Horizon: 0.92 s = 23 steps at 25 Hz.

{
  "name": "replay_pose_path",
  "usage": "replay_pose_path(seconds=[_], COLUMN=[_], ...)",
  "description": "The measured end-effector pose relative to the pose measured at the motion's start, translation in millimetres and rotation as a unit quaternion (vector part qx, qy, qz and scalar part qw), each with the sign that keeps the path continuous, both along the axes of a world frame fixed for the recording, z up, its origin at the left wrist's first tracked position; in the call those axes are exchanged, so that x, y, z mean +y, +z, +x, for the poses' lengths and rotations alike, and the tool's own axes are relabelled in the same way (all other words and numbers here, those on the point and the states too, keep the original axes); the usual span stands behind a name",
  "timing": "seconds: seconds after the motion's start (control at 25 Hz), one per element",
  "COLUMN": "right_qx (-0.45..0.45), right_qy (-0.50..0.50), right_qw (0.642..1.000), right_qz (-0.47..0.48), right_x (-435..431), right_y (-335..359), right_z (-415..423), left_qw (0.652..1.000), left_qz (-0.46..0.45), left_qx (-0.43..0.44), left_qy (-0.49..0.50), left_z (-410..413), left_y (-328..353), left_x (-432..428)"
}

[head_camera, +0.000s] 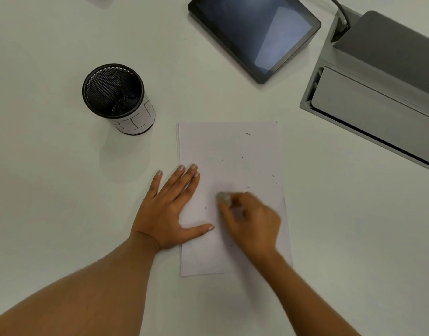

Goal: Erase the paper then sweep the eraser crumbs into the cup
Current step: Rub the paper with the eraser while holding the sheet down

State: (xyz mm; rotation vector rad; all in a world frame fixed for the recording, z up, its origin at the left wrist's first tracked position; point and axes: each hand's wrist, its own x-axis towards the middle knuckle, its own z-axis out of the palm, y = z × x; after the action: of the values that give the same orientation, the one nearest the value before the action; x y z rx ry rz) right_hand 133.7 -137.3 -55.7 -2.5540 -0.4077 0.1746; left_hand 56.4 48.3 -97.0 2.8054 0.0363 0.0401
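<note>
Two hands: left [169,214] flat on paper [232,146] edge, right [252,221] grip pinching eraser [224,197].

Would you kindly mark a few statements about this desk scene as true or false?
1. The left hand lies flat on the white sheet of paper. True.
2. The right hand grips a small grey eraser. True.
3. The black mesh cup stands on the paper. False: it stands on the white table, off the paper's far left corner.
4. The dark tablet shows a bright, lit picture. False: its screen is dark.
5. Small dark crumbs lie scattered on the paper. True.
</note>
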Motion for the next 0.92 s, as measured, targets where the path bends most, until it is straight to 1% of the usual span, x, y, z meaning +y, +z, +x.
replay_pose_path(seconds=[0.08, 0.12, 0.2, 0.24, 0.32, 0.36, 0.4, 0.44, 0.52, 0.56, 0.6, 0.64, 0.68, 0.72, 0.76, 0.8, 0.84, 0.88, 0.92], right_qx=[0.015, 0.013, 0.006, 0.014, 0.011, -0.002, -0.017, -0.017, 0.009, 0.014, 0.01, 0.009, 0.018, 0.024, 0.019, 0.0, -0.02, -0.009, 0.015], right_qy=[-0.127, -0.172, -0.204, -0.179, -0.039, 0.027, 0.051, 0.018, -0.126, -0.177, -0.196, -0.195, -0.171, -0.115, -0.036, 0.037, 0.076, 0.062, 0.004], right_qw=[0.991, 0.985, 0.979, 0.984, 0.999, 1.0, 0.999, 1.0, 0.992, 0.984, 0.98, 0.981, 0.985, 0.993, 0.999, 0.999, 0.997, 0.998, 1.0], right_qz=[-0.028, -0.026, -0.004, 0.01, 0.024, 0.015, 0.007, -0.003, -0.028, -0.024, -0.012, 0.0, 0.011, 0.016, 0.019, 0.013, 0.01, 0.016, 0.025], right_x=[-13, -19, -17, -11, 2, 2, -1, -6, -21, -30, -35, -34, -27, -17, -7, -1, 2, 3, 6], right_y=[5, 5, 3, 4, 2, 0, -1, -1, 2, 4, 2, 2, 3, 4, 3, 1, -1, 0, 2], right_z=[36, 46, 41, 27, -13, -25, -21, -6, 35, 50, 57, 56, 48, 33, 16, 4, 4, 17, 35], left_qw=[1.0, 1.0, 1.0, 1.0, 1.0, 1.0, 1.0, 1.0, 1.0, 1.0, 0.999, 0.999, 0.999, 0.999, 0.999, 0.999, 0.999, 0.999, 1.0], left_qz=[0.004, 0.004, 0.001, 0.0, -0.001, -0.002, -0.003, -0.002, -0.001, -0.004, -0.009, -0.014, -0.018, -0.021, -0.021, -0.018, -0.014, -0.01, -0.006], left_qx=[0.003, 0.005, 0.008, 0.008, 0.007, 0.007, 0.008, 0.012, 0.022, 0.026, 0.027, 0.027, 0.026, 0.026, 0.026, 0.025, 0.025, 0.027, 0.027], left_qy=[-0.002, -0.003, -0.002, -0.001, 0.0, 0.0, 0.0, 0.0, -0.005, -0.011, -0.017, -0.021, -0.024, -0.025, -0.024, -0.023, -0.02, -0.016, -0.011], left_z=[0, 0, -1, -1, 0, 0, 0, 0, -1, -1, -1, 0, 0, 0, 0, 0, 0, -1, -1], left_y=[0, 0, 1, 1, 1, 0, 0, 0, 1, 1, 1, 1, 1, 2, 2, 2, 2, 1, 1], left_x=[0, 1, 1, 1, 0, 0, 0, 0, 1, 1, 1, 1, 1, 1, 1, 1, 1, 1, 1])
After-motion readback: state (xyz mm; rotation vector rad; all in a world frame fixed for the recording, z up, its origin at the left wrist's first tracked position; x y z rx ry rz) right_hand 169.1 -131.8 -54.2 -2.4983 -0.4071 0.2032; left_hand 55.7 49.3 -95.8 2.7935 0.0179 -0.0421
